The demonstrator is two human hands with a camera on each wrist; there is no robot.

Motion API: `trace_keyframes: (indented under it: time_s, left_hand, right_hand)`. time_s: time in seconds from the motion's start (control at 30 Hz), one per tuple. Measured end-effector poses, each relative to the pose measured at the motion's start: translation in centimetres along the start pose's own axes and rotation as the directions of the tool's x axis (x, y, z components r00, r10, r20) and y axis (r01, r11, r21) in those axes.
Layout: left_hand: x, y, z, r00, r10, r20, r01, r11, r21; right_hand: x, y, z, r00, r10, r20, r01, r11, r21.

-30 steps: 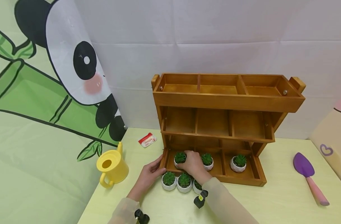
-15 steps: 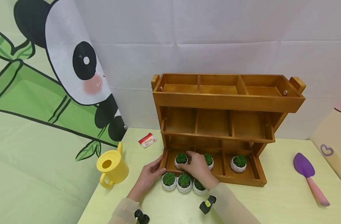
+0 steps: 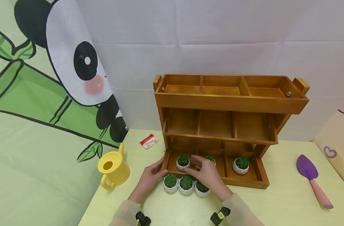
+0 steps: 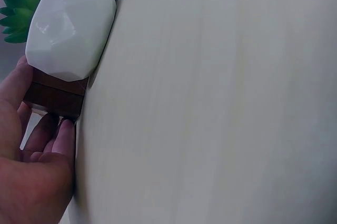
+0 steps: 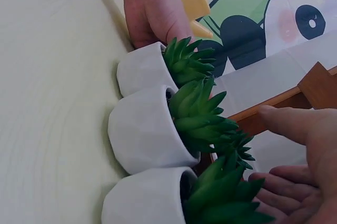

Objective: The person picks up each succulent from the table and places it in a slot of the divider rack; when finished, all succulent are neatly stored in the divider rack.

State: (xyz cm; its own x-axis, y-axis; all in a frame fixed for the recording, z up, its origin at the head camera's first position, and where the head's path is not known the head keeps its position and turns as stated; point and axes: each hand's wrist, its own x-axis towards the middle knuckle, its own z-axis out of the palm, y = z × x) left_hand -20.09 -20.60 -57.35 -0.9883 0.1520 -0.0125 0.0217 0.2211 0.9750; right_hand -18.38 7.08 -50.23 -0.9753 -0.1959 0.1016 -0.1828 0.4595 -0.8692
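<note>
A three-tier wooden plant shelf (image 3: pixel 231 105) stands on the table, its tiers divided into compartments. My left hand (image 3: pixel 150 177) holds the left front corner of the bottom tier, thumb on one side and fingers on the other in the left wrist view. In that tier's left compartment sits a small succulent in a white pot (image 3: pixel 183 160). Just right of it is my right hand (image 3: pixel 207 172), its fingers spread and holding nothing. Behind this hand the middle compartment's succulent (image 3: pixel 210 158) is partly hidden. Another succulent (image 3: pixel 241 165) stands in the right compartment.
Three potted succulents (image 3: pixel 186 184) stand in a row on the table along the tray's front edge. A yellow watering can (image 3: pixel 115 168) and a red-and-white packet (image 3: pixel 149 141) lie to the left. At the right is a purple trowel with a pink handle (image 3: pixel 313 180).
My right hand has let go of the left compartment's succulent and drawn back to the right, its fingers opening. The left hand stays at the shelf's corner.
</note>
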Motion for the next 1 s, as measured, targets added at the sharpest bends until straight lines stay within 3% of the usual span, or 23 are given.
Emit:
trace_keyframes:
  time_s: [0.2,0.53,1.0]
  left_hand:
    - [0.0,-0.1,-0.1,1.000,0.009,0.000,-0.009,1.000,0.016]
    - [0.0,-0.2,-0.1,0.999,0.039,0.015,-0.039,0.999,-0.008]
    - [0.0,0.0,0.0,1.000,0.018,0.007,-0.018,1.000,-0.019]
  right_hand:
    - [-1.2,0.3,-0.8,1.000,-0.019,-0.015,0.020,0.998,0.067]
    - [-3.2,0.7,-1.8,0.999,-0.007,0.039,-0.002,0.977,0.215]
    - [-5.4,2.1,-2.7,1.000,0.001,-0.004,0.001,0.962,0.274]
